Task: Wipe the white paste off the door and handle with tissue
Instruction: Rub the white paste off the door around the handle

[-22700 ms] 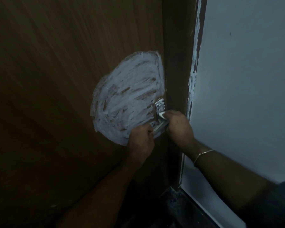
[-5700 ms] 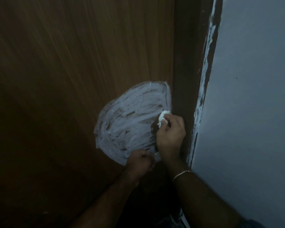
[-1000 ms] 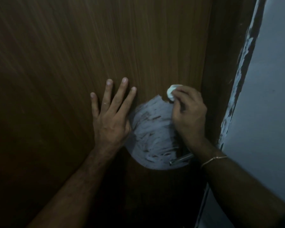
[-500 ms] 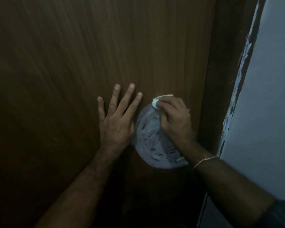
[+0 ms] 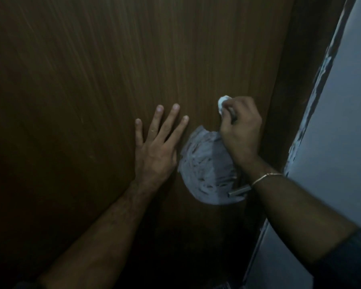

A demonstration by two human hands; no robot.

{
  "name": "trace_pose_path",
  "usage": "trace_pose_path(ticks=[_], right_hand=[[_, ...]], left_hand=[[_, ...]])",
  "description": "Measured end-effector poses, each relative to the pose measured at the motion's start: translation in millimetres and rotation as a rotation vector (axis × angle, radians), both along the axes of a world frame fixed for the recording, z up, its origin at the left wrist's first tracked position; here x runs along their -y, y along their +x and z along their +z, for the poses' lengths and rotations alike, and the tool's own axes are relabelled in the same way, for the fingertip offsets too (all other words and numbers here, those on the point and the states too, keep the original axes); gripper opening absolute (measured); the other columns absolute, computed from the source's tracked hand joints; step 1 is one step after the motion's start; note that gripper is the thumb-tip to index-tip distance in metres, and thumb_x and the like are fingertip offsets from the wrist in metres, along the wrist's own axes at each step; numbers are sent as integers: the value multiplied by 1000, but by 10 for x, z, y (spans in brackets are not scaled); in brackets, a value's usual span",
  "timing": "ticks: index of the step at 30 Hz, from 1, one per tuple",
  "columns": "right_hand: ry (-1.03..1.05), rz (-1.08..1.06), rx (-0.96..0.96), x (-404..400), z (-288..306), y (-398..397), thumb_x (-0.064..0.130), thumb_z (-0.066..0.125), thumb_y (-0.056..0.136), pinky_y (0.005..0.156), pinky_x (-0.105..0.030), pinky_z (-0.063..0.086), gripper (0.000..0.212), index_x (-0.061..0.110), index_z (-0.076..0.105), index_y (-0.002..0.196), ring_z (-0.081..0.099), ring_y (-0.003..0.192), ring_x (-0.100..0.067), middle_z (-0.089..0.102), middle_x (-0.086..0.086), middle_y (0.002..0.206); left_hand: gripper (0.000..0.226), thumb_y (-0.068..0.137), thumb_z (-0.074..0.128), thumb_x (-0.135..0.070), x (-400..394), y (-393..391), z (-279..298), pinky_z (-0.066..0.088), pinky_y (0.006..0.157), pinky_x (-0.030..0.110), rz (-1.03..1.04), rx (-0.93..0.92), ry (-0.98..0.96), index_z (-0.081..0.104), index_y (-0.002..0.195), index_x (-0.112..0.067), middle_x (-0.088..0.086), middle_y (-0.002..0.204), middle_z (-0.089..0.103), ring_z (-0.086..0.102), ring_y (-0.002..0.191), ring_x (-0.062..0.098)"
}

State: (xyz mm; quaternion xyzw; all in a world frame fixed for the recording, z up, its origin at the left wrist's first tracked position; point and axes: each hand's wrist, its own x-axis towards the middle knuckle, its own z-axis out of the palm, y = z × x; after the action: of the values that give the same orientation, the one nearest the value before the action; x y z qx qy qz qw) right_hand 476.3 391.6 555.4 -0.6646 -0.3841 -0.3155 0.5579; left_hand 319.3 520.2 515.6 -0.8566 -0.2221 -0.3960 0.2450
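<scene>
A dark brown wooden door (image 5: 113, 80) fills most of the view. A patch of white paste (image 5: 204, 170) is smeared on it near its right edge. The metal handle (image 5: 239, 191) pokes out at the patch's lower right. My right hand (image 5: 241, 132) presses a crumpled white tissue (image 5: 223, 102) against the door just above the patch. My left hand (image 5: 156, 147) lies flat on the door left of the paste, fingers spread, holding nothing.
A dark door frame (image 5: 288, 101) runs down the right of the door. Beyond it is a pale wall (image 5: 342, 132) whose edge carries streaks of white paste (image 5: 313, 97). The scene is dim.
The paste patch has shrunk a great deal since the earliest frames. My left hand left the handle and now rests flat on the door. In the last half second my right hand moved up-right with the tissue.
</scene>
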Motion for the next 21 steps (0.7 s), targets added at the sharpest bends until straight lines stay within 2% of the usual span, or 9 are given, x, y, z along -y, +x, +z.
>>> trace_pose_path(ticks=[4,5,7,8,10,12,15,19,21], right_hand=[[-269,123,156,-57,-310,-244,6,58,93,87,-27,47,19,9,67,110,57,100,-18,63,-6,110],[-290,133,137,3,-381,-202,6,58,94,88,-32,49,19,8,67,110,58,100,-18,63,-6,110],[-191,103,27,44,-354,-38,4,60,92,81,-39,53,16,8,68,105,60,96,-20,63,-6,107],[-121,79,-7,21,-303,13,3,61,90,78,-38,54,16,8,69,102,60,94,-20,62,-5,105],[-76,73,15,-64,-200,-58,3,59,88,78,-28,51,18,11,70,100,58,93,-19,62,-3,104],[-196,142,136,-146,-271,-275,3,59,88,81,-18,40,21,12,71,102,56,97,-18,63,-3,106],[-355,242,247,-53,-424,-325,3,61,89,85,-20,39,21,10,72,105,57,101,-21,65,-6,110],[-69,110,37,-72,-164,-57,2,59,87,82,-25,50,20,9,73,99,59,96,-19,66,-4,105],[-73,109,73,-148,-166,-209,1,60,87,81,-21,46,20,10,73,100,58,96,-17,66,-4,105]], left_hand=[[65,93,31,-46,26,28,-40,-26,117,49,13,26,-26,27,157,-36,-6,170,12,-9,157,19],[66,92,31,-45,20,17,-45,-26,118,48,16,22,-21,26,157,-36,-6,170,12,-9,157,19],[66,93,34,-42,1,-9,-45,-25,118,48,24,2,-8,23,158,-36,-5,170,10,-9,157,19],[66,94,35,-40,-9,-14,-44,-25,119,48,24,-3,-5,22,158,-36,-5,170,9,-9,157,19],[64,96,39,-38,-10,-12,-45,-23,120,49,25,12,-8,22,158,-37,-6,170,9,-7,157,19],[62,98,42,-36,16,-5,-50,-19,121,50,38,42,-7,25,158,-36,-7,170,12,-4,158,19],[69,96,49,-30,-6,-43,-44,-18,121,49,29,23,9,20,159,-36,-7,171,8,-4,158,19],[84,90,61,-23,-31,-96,-34,-22,119,47,30,-12,-19,15,160,-37,-12,170,-2,-8,157,17],[79,92,56,-23,-6,-92,-48,-19,120,48,33,6,-19,18,159,-37,-12,170,0,-5,158,18]])
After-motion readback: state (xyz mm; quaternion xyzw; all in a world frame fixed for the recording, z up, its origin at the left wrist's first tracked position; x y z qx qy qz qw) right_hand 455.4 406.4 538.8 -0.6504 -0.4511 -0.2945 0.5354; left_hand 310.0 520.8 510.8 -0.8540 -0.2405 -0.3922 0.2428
